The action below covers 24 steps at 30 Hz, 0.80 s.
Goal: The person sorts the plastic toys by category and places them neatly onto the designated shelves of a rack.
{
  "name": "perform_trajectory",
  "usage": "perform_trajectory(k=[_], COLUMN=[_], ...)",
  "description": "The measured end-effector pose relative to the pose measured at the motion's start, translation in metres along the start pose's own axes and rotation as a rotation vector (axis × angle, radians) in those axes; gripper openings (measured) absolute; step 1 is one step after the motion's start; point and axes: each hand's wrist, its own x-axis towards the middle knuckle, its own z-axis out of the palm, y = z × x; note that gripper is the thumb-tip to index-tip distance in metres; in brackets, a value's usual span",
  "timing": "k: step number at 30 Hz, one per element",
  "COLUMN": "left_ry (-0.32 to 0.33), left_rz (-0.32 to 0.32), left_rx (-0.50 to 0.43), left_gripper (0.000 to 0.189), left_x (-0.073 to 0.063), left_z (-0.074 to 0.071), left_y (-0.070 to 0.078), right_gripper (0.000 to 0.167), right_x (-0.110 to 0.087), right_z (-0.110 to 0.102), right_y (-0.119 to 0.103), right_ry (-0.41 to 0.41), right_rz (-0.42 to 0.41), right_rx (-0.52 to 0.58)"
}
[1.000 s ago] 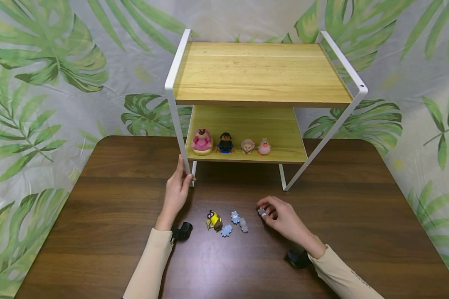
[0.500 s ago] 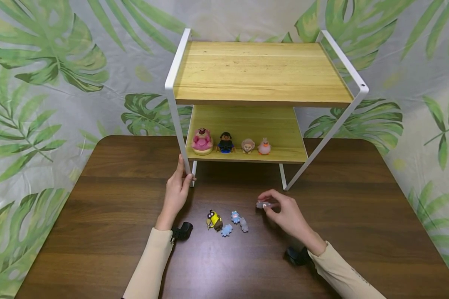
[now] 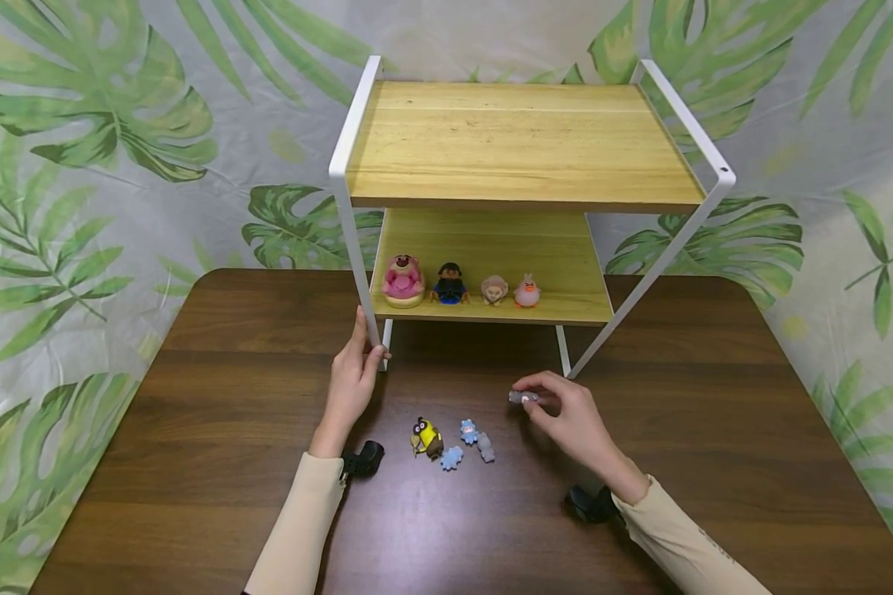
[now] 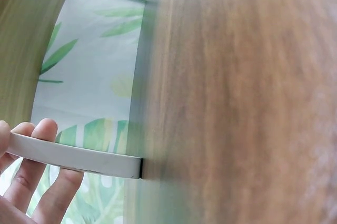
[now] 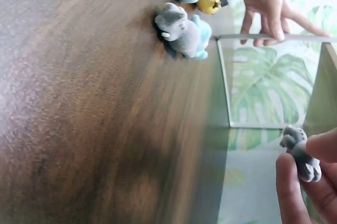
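Note:
My left hand [image 3: 352, 382] holds the white front-left leg [image 4: 79, 156] of a two-tier shelf, fingers on both sides of it in the left wrist view. Between thumb and fingertips, my right hand [image 3: 571, 420] pinches a small grey animal figurine [image 5: 301, 153] above the table, in front of the shelf. Left of that hand lie a second grey figurine [image 3: 485, 447], two light-blue figurines [image 3: 468, 430] and a yellow-and-brown figure with big goggle eyes [image 3: 427, 439]. One of the blue ones [image 3: 451, 458] lies nearest the table's front.
On the lower wooden board [image 3: 565, 306] stand a pink bear [image 3: 403, 282], a dark-clothed doll [image 3: 450, 284], a beige round-headed figure [image 3: 494, 290] and a pink duck-like figure [image 3: 527, 292] in a row. The upper board [image 3: 521, 149] overhangs them. A leaf-patterned cloth [image 3: 156, 207] hangs behind.
My right hand has lifted the grey figurine and moved slightly toward the shelf; the figurine has turned to lie sideways in the fingers. The left hand has stayed on the leg.

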Motion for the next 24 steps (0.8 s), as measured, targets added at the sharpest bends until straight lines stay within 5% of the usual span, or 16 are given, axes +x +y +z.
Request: perform_trajectory(k=[6,14,24], left_ry=[0.0,-0.002,-0.004], left_rz=[0.005,-0.004,-0.008], left_rx=[-0.014,-0.015,-0.02], left_gripper=[0.096,0.096,0.097], left_x=[0.0,-0.001,0.0], left_z=[0.0,0.0,0.0], left_y=[0.0,0.0,0.001], right_gripper=[0.023,0.016,0.018], right_x=[0.003,0.008,0.01], right_z=[-0.002,-0.011,-0.013], right_y=[-0.005,-0.042,-0.045], right_ry=[0.026,0.031,0.052], right_rz=[-0.036,-0.038,-0.065], right_rx=[-0.029,-0.021,0.009])
